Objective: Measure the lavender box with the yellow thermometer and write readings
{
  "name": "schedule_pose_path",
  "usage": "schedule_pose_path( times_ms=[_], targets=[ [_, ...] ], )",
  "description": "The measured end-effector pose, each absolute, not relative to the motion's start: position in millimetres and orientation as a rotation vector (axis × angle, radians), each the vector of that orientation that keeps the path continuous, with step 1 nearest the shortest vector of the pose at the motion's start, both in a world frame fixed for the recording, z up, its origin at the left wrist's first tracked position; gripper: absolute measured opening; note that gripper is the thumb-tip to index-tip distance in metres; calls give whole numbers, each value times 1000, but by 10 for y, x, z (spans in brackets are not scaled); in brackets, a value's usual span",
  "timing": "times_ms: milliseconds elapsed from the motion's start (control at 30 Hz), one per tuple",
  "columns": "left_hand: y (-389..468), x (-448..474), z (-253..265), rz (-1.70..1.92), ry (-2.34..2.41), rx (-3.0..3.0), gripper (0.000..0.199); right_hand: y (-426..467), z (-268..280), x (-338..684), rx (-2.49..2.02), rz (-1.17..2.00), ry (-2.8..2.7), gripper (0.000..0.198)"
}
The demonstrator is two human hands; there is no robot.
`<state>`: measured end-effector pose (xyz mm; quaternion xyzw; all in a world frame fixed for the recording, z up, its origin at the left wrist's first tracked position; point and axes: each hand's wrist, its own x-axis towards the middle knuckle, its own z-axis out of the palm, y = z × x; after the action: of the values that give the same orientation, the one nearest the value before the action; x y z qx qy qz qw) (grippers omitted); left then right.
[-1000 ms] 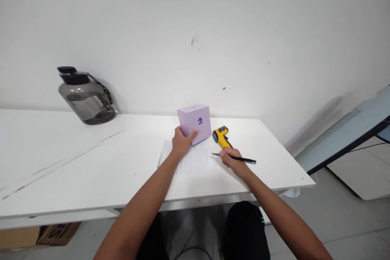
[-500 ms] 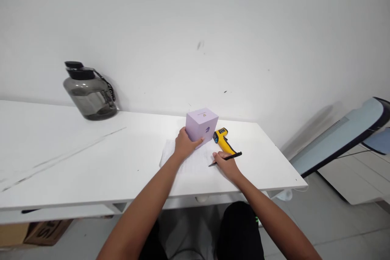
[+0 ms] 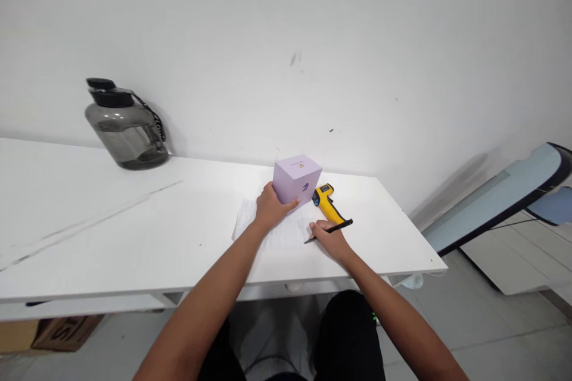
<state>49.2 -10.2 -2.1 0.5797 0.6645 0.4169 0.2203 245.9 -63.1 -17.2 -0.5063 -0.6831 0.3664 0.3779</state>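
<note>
A pale purple box [image 3: 292,184] with a dark emblem on its front is gripped at its lower left by my left hand [image 3: 271,208], thumb across the front face. Under that hand and the box lies a sheet of paper [image 3: 279,237]; its print or writing is too faint to read. My right hand [image 3: 328,237] pinches a black pen [image 3: 339,226], tip pointing down and left over the paper's right side. Whether the tip touches the paper I cannot tell. Just beyond the right hand rests a yellow and black infrared thermometer gun [image 3: 328,205].
A large grey translucent water jug [image 3: 127,134] with a black lid stands at the back left of the white table [image 3: 111,238], near the wall. Right of the table leans a light-blue panel with a black edge [image 3: 496,202]. A cardboard box [image 3: 62,333] sits underneath at left.
The view has shifted slightly, so the jug and table appear a little higher and further left. Both hands keep their holds on the box and the pen.
</note>
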Motion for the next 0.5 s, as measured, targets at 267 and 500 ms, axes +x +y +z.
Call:
schedule_pose_path(
  times_ms=[267, 500],
  targets=[
    [-143, 501, 24, 1144, 1818, 1590, 87, -614, -170, 2475, -1325, 943, -1737, 39],
    [-140, 491, 6, 1158, 1812, 1571, 86, -622, -155, 2467, -1320, 960, -1734, 39]
  ],
)
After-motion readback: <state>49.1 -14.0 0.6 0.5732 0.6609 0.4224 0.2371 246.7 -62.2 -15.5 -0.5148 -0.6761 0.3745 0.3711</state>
